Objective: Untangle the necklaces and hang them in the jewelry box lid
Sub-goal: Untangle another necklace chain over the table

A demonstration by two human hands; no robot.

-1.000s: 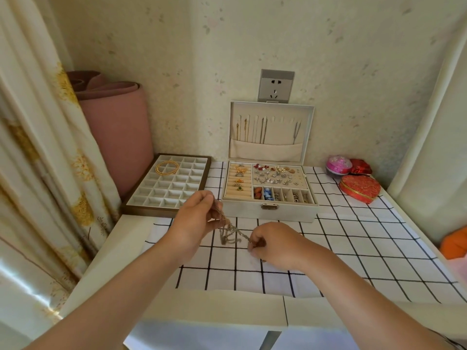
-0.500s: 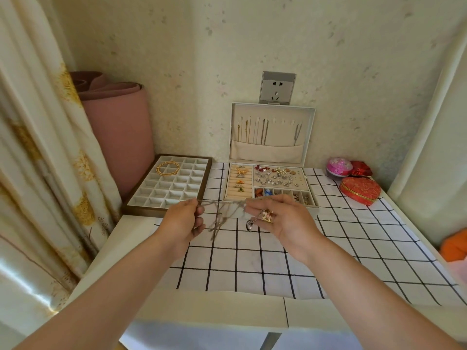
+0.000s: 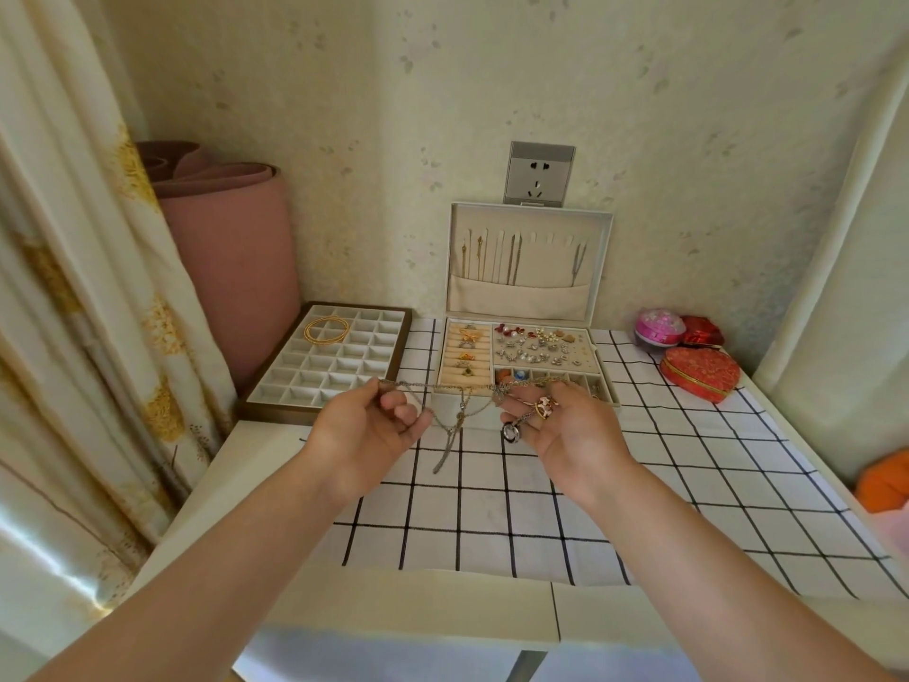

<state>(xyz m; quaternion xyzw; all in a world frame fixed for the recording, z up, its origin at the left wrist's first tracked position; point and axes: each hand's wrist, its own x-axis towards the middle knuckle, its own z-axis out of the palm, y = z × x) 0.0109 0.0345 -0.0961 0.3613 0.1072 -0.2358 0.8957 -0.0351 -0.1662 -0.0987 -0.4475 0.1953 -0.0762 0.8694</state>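
Observation:
A tangle of thin necklace chains (image 3: 460,415) is stretched between my two hands above the checked cloth, with a loop hanging down in the middle. My left hand (image 3: 369,425) pinches the left end of the chains. My right hand (image 3: 565,430) holds the right end, with a round pendant (image 3: 511,432) and a small gold-and-red pendant (image 3: 545,406) in its palm. Behind stands the open white jewelry box (image 3: 526,381). Several chains hang on hooks in its upright lid (image 3: 530,260).
A compartment tray (image 3: 327,364) with a gold bangle lies left of the box. A pink rolled mat (image 3: 231,258) and a curtain (image 3: 83,297) stand at the left. Red and pink trinket boxes (image 3: 698,371) sit at the right. A wall socket (image 3: 539,173) is above the lid.
My hands rose from the cloth and moved apart, pulling the bunched chains out into a line. My right hand turned palm up, showing the pendants.

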